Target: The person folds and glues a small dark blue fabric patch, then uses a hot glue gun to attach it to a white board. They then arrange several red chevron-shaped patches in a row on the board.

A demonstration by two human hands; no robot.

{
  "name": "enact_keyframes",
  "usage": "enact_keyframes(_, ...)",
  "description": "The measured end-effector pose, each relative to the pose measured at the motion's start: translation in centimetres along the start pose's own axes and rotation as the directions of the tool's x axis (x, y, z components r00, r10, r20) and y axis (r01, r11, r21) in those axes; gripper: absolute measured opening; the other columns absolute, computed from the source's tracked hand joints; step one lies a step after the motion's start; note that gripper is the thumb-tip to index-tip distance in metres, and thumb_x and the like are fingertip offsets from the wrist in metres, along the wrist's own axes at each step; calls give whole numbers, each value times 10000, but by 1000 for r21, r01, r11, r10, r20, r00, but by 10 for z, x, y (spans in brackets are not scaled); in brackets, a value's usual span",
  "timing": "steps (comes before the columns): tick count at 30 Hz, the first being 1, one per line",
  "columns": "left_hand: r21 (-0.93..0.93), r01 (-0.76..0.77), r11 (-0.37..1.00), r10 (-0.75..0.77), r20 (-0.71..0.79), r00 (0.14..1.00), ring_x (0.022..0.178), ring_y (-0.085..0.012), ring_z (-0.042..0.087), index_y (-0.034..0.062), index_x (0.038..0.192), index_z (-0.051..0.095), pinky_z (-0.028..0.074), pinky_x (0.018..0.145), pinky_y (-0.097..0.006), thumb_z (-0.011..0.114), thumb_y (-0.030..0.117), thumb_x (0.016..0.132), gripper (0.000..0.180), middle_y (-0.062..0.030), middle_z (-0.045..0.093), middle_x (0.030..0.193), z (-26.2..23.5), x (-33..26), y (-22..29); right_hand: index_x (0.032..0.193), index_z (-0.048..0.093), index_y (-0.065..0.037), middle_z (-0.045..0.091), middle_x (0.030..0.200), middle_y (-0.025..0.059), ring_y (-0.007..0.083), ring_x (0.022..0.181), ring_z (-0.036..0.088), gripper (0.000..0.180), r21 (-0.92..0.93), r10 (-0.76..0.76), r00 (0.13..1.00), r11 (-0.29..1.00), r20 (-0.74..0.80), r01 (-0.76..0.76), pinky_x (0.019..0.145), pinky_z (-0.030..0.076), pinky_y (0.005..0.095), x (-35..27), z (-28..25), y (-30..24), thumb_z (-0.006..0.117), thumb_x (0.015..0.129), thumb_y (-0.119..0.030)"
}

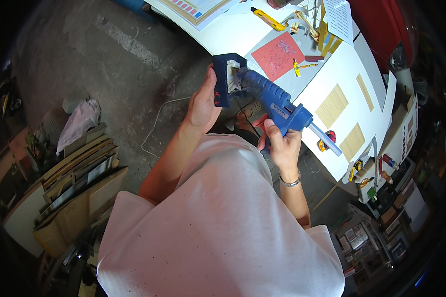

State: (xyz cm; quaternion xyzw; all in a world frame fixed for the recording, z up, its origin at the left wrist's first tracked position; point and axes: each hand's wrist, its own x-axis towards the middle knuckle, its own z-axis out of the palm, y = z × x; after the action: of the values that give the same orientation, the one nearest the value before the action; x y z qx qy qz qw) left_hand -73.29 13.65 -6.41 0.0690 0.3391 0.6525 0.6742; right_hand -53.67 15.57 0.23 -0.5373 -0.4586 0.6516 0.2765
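My right hand (281, 143) is wrapped round the grip of a blue hot glue gun (277, 101). A clear glue stick (325, 138) juts from the gun's rear end, over the table edge. The gun's nozzle points left, into the open side of a small dark blue box-like piece (222, 81). My left hand (203, 101) grips that piece from its left side, fingers mostly hidden behind it. A pale, rough inside shows in the piece; the nozzle tip is hard to make out there. Both hands are raised before my body, beside the table.
On the white table (312, 106) lie a red sheet (278, 55), a yellow utility knife (267, 19), thin wooden panels (333, 105) and a tape measure (327, 141). Flat boards (79, 173) lean together at left. A pale cord (156, 119) runs across the concrete floor (119, 74).
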Motion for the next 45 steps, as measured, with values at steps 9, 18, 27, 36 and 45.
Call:
enact_keyframes(9,9,5,1000,-5,40,999,1336,-210,541,59,1497,447,407,1146,-410,286,490,1134,585,-97,573,1439,4,2,4,1222,587,87,716,906,161,139,476,594,288,-46,-18,999,999,46,20,424,470,249,-4,-1,3,572,986,-79)
enact_keyframes(18,2,-16,1000,16,19,1000,1338,-265,551,22,1519,414,408,1143,-439,271,514,1126,646,-152,575,1437,4,5,2,1168,607,93,704,869,154,142,480,589,244,-63,-10,999,998,50,13,423,470,255,-10,-3,5,566,992,-70)
enact_keyframes(27,-34,-49,998,50,29,998,1438,-316,462,8,1563,358,321,1213,-462,270,516,1122,678,-184,519,1509,-2,8,1,1072,622,72,697,828,134,144,470,595,203,-85,40,998,996,37,-37,419,449,254,-18,-6,4,586,979,-105)
enact_keyframes(36,-39,-43,998,45,52,998,1454,-337,442,17,1572,350,308,1221,-468,291,509,1120,670,-190,500,1527,0,8,3,963,629,29,649,765,55,100,495,591,117,-62,90,995,994,40,-88,444,465,260,-22,-9,3,652,928,-81)
enact_keyframes(45,-154,10,988,5,98,995,1456,-323,435,26,1573,348,301,1221,-477,297,507,1118,664,-205,458,1558,-5,10,-6,1202,626,91,748,1037,163,111,559,636,296,111,-66,998,992,1,66,494,510,238,-23,-3,-10,636,940,-45)
